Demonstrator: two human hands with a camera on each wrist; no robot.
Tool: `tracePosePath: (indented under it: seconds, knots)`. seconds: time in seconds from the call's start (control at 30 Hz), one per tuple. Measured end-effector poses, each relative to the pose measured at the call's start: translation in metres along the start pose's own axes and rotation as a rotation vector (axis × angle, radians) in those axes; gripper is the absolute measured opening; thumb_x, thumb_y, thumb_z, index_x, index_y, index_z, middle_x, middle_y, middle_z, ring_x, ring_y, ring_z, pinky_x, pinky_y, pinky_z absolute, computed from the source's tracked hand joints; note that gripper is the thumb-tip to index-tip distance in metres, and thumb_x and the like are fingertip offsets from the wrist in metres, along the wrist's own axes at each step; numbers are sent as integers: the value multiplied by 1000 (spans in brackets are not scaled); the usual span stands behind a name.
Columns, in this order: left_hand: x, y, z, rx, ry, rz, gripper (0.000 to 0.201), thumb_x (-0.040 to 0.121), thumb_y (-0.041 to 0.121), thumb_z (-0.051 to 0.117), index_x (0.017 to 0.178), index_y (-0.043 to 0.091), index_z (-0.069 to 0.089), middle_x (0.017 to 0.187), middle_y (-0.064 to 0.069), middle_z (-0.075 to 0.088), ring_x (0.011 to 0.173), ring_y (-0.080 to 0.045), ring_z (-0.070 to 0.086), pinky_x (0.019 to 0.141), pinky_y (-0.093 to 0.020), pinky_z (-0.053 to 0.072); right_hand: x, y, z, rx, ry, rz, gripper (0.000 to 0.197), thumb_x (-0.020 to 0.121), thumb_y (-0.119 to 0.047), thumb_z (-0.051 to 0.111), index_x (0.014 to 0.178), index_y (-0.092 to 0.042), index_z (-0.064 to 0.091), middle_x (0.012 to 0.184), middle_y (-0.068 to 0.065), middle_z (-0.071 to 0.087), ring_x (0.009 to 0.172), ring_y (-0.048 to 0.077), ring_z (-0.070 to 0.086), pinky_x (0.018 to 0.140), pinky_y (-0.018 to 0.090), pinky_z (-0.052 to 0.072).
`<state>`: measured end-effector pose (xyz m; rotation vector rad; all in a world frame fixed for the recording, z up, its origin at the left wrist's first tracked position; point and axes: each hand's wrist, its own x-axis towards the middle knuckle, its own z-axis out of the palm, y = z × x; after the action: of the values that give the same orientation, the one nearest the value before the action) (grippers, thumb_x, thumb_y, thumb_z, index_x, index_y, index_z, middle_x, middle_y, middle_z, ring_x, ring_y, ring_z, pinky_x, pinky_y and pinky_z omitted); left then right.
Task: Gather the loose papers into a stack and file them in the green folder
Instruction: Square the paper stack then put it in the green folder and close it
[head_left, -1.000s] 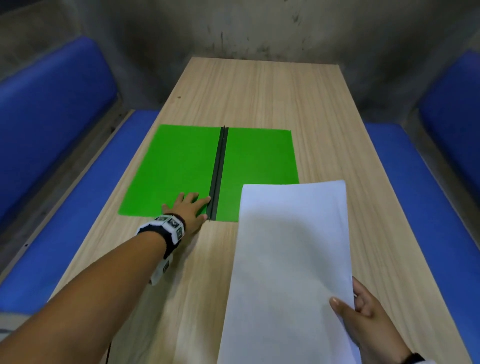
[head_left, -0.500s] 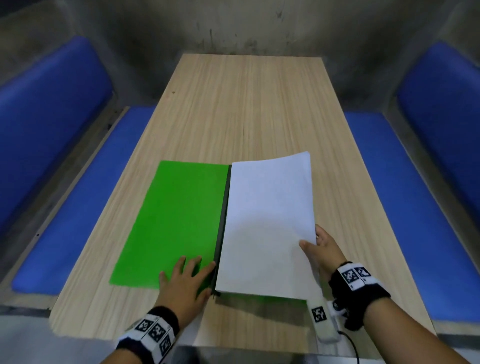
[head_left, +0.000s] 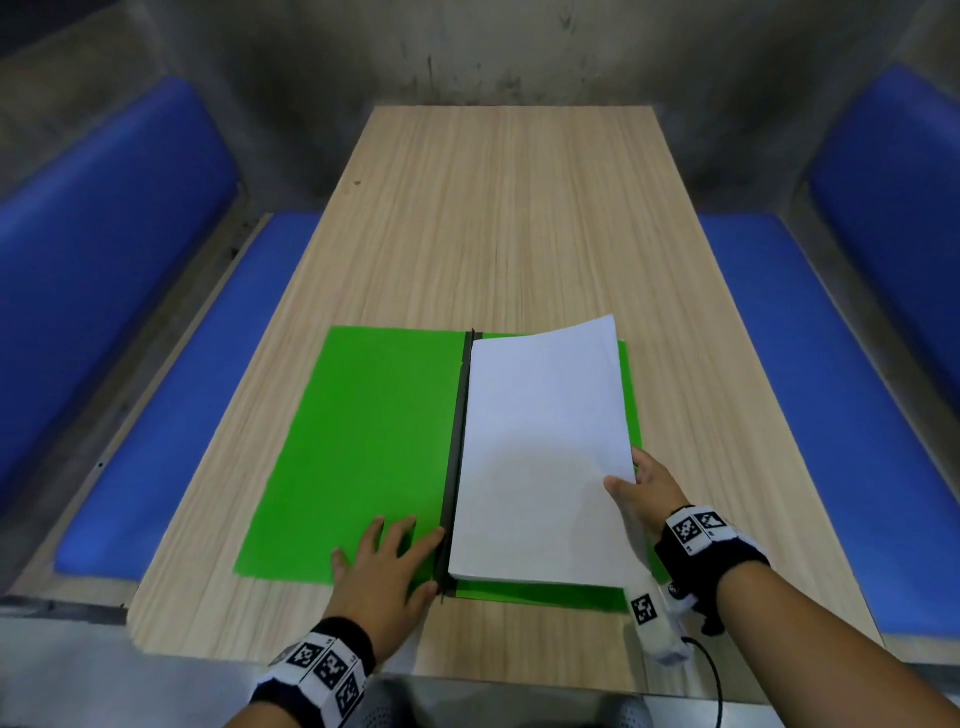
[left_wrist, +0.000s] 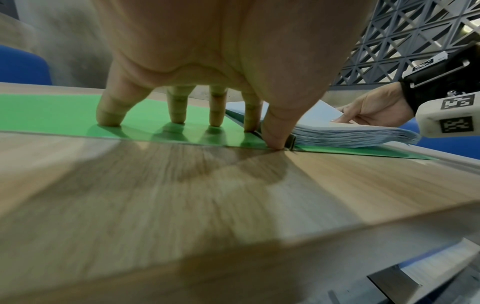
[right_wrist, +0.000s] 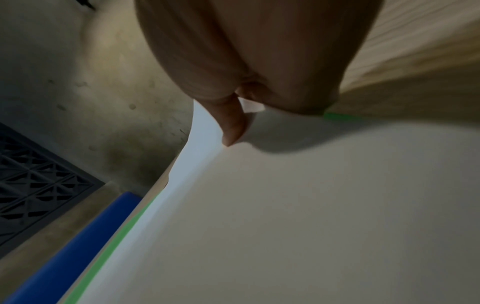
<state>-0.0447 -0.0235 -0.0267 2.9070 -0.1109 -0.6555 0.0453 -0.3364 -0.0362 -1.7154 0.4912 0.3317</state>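
One open green card folder (head_left: 363, 447) lies flat on the pale wooden table (head_left: 509, 208). One thick stack of white papers (head_left: 540, 457) rests on its right half. The left hand (head_left: 384, 566) presses spread fingers on the left half; the right hand (head_left: 649, 493) pinches the stack's right edge.

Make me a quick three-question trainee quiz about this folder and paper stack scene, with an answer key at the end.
1. True or false: the paper stack lies on the right half of the open green folder.
2. Which best describes the left hand?
A. spread fingers pressing on the folder's left half
B. lifting the folder's cover
C. pinching a sheet
3. Fill in: the right hand holds the stack at its ____ edge.

Key:
1. True. The stack's left edge sits against the black spine.
2. A
3. right; the thumb lies on top, and the far right corner curls up.
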Motion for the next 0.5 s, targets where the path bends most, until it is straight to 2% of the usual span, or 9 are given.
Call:
tracePosePath:
  seconds: [0.1,0.2,0.3,0.33,0.4,0.5]
  knots:
    - [0,0,0,-3,11,-1,59,91,53,39,142,54,10,158,12,10,148,-23,1,112,-65,11,3,0,-1,-98,-12,-20,43,90,6,52,131,-8,52,123,14,64,110,31,62,98,42,47]
    - [1,-1,-1,0,10,-1,59,90,54,39,142,54,11,158,12,12,147,-22,3,112,-64,12,6,-2,-1,-243,-5,-32,41,89,1,54,129,-6,52,124,15,63,109,28,60,96,36,46]
    - [3,-4,-7,-32,33,-24,57,88,56,39,141,52,18,156,11,18,145,-18,14,112,-59,18,7,-7,0,-386,35,-12,40,88,-7,58,127,-4,50,125,15,61,107,27,58,91,33,45]
    - [3,-7,-13,-82,66,-70,56,88,56,41,140,50,23,155,9,21,143,-18,19,111,-57,21,7,-9,0,-408,52,2,42,88,-10,59,128,-3,47,124,16,60,104,27,57,88,31,43]
    - [7,-22,-25,-230,164,-260,56,87,54,48,139,44,32,154,3,24,139,-23,26,110,-56,24,6,-12,-2,-451,91,33,53,89,-17,61,135,-3,39,127,18,57,109,31,57,85,33,43]
    - [11,-63,-34,-452,237,-589,64,84,47,59,141,31,34,154,-9,21,138,-35,23,110,-57,23,7,-15,-9,-529,149,48,61,90,-23,60,141,-3,34,138,20,47,122,35,51,98,40,43]
